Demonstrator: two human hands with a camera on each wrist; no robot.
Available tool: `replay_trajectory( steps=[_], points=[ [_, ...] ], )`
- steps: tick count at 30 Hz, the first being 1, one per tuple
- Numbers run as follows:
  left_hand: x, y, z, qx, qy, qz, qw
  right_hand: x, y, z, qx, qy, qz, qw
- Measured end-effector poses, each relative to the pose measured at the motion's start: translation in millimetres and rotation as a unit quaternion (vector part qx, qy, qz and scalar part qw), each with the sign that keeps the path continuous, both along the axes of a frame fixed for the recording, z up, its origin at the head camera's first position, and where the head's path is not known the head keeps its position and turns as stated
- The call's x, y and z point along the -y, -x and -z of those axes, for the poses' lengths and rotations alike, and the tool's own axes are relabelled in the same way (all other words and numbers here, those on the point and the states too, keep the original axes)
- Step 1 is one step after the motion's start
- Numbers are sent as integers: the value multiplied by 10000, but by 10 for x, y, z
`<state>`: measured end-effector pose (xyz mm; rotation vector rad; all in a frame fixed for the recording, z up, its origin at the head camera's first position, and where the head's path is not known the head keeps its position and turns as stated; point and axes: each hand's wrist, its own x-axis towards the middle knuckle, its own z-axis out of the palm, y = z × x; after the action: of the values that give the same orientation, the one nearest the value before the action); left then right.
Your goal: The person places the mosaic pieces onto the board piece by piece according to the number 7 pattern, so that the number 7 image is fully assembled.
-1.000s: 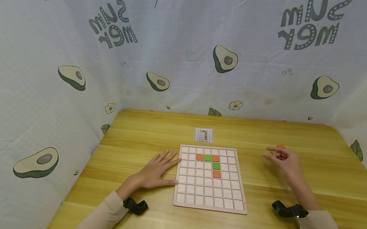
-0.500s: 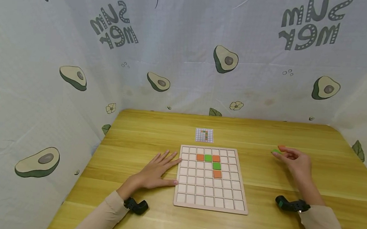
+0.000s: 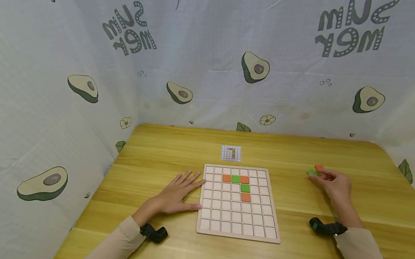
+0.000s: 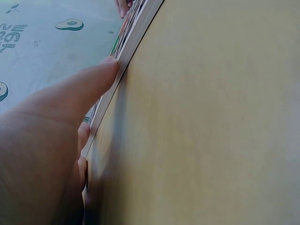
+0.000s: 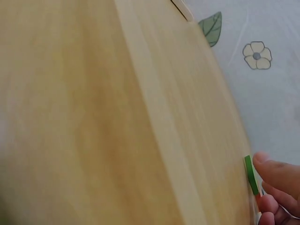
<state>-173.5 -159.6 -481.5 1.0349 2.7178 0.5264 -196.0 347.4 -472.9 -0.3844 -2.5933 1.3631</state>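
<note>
Tiles point(image 3: 312, 172) at right hand point(image 3: 338, 188), grid board point(image 3: 236, 236) against left hand point(image 3: 174, 196).

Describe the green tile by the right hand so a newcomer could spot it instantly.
On the wooden table, go right from the gridded board to the right hand. The green tile is at its fingertips, beside an orange tile. Unlike the board's two green squares, it lies outside the grid.

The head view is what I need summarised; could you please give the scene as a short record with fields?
Left hand: fingers spread, at the left edge of the grid board
Right hand: at the loose green tile; grip unclear
Beside that tile: loose orange tile
Set in board: three orange tiles, two green tiles
Beyond board: printed card
Surface: wood-grain table
</note>
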Motion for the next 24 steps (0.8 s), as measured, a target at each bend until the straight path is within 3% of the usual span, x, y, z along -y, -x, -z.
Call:
replay_trajectory(
  steps=[24],
  points=[
    [5, 9, 21, -116, -84, 34, 9999, -4, 54, 51, -13, -678, -43, 9977]
  ],
)
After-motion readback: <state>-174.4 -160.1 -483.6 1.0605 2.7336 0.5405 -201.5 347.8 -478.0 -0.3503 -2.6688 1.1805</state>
